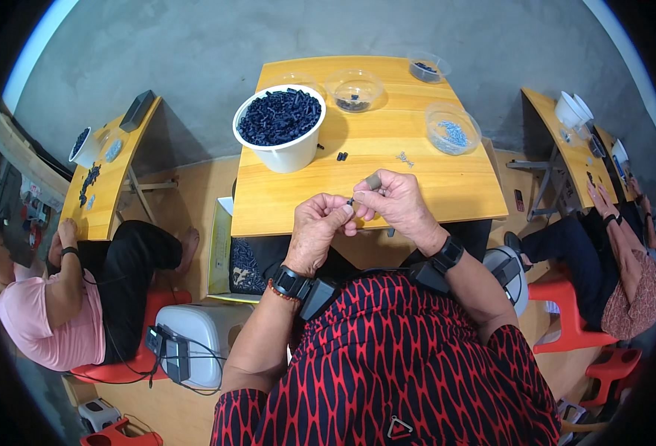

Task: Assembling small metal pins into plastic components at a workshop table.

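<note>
Above the near edge of the table, my two hands meet with fingertips closed in a pinch. My left hand [319,229] grips a small dark plastic piece [350,201], mostly covered by the fingers. From the other side, my right hand [399,202] closes its thumb and fingers at the same piece; whether it holds something more is hidden. A grey-brown cover [373,181] sits at a fingertip of the right hand. Beyond the hands lie a couple of black tubular pieces [342,156] and a small scatter of silvery screw-like bits [404,159].
On the wooden table [283,197] stand a white bucket [283,157] heaped with black pieces and clear bowls, one with silvery bits [454,134]. A box of dark parts [245,267] is at the lower left. Co-workers sit at a left table [120,175] and a right table [558,141].
</note>
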The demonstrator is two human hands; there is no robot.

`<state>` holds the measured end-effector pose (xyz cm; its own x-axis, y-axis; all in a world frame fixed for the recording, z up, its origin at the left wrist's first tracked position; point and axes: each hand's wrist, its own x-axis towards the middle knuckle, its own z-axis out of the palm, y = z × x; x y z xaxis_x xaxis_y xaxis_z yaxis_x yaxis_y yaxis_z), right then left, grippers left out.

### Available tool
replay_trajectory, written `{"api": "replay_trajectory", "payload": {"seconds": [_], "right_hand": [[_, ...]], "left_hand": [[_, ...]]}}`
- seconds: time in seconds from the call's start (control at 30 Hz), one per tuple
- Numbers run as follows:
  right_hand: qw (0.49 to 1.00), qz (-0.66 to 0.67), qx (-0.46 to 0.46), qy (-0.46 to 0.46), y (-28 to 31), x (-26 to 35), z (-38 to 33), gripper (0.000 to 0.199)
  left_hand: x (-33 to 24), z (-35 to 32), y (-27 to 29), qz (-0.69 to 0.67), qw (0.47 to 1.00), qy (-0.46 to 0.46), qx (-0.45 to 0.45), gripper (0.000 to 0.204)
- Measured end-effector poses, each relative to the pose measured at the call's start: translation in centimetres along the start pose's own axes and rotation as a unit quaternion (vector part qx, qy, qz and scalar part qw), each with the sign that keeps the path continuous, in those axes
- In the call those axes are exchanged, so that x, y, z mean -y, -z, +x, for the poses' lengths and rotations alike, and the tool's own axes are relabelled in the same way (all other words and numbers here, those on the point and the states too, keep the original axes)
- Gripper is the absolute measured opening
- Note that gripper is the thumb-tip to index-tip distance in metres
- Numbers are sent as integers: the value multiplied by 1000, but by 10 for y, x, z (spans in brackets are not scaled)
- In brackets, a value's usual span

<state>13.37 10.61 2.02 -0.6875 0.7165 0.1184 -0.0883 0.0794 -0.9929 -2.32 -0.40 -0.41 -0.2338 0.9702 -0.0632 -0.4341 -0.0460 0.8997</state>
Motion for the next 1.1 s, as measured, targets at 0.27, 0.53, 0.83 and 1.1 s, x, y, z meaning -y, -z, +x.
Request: {"api": "replay_trajectory", "payload": {"seconds": [0.27, 0.53, 0.83, 1.1], "right_hand": [[1000, 4, -4, -18, -3, 6, 1, 15], [1000, -9, -7, -12, -3, 7, 0, 15], [1000, -22, -16, -6, -2, 3, 1, 16], [998, -61, -14, -1, -6, 8, 0, 12]], "left_hand": [[0, 0, -2, 25, 1000, -10, -13, 11], [-2, 0, -3, 17, 1000, -9, -10, 10], [-1, 0, -3, 18, 1000, -10, -8, 12], [0, -1, -3, 27, 999, -11, -14, 10]]}}
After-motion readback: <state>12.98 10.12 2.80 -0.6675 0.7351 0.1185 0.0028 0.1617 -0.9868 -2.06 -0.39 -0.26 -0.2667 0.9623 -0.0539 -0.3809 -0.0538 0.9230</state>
